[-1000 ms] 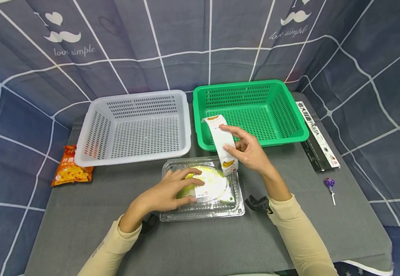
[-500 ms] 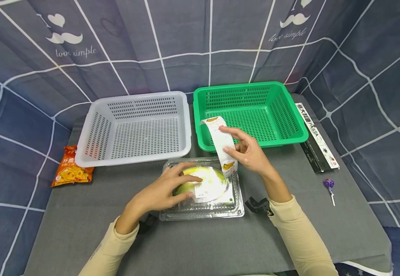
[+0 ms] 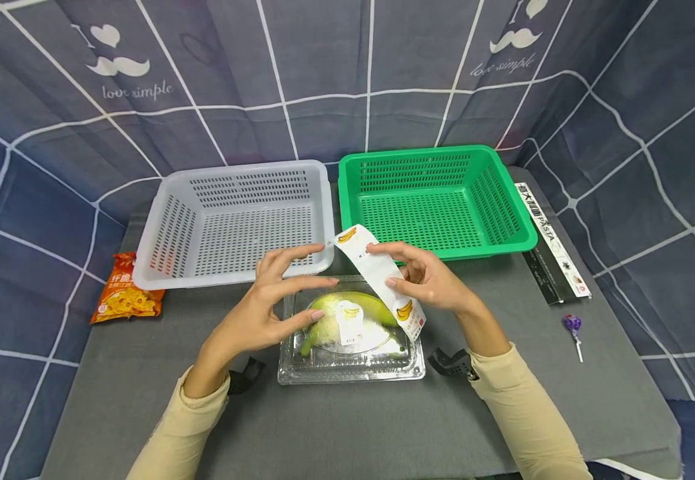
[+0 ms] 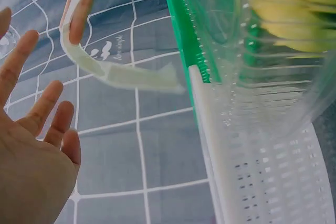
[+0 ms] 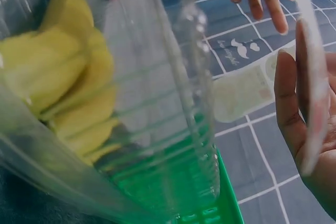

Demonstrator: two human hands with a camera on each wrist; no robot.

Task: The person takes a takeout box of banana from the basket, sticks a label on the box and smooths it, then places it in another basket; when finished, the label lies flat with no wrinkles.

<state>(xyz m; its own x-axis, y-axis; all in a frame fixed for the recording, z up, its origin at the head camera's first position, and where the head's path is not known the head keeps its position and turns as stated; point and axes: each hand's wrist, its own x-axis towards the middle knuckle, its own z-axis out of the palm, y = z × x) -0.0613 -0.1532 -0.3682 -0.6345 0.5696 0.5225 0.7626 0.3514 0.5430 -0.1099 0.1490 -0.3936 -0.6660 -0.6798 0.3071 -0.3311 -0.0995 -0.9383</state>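
White paper strip (image 3: 377,270) with banana prints, head view: pinched by right hand (image 3: 428,277), thumb and index finger on its middle stretch; one end runs up-left past the grip, the other slopes down-right over the edge of the clear plastic box (image 3: 353,375). Bananas (image 3: 377,308) visible through the lid. Left hand (image 3: 263,303) spread, fingers extended above the box, index fingertip just beside the strip's upper-left corner; contact cannot be told. Left wrist: strip curves below the right fingers, tail free, apart from the left fingers that show. Right wrist, blurred: strip nearly edge-on against the right hand, pale tail reaching toward the box; left fingers hang near its top.
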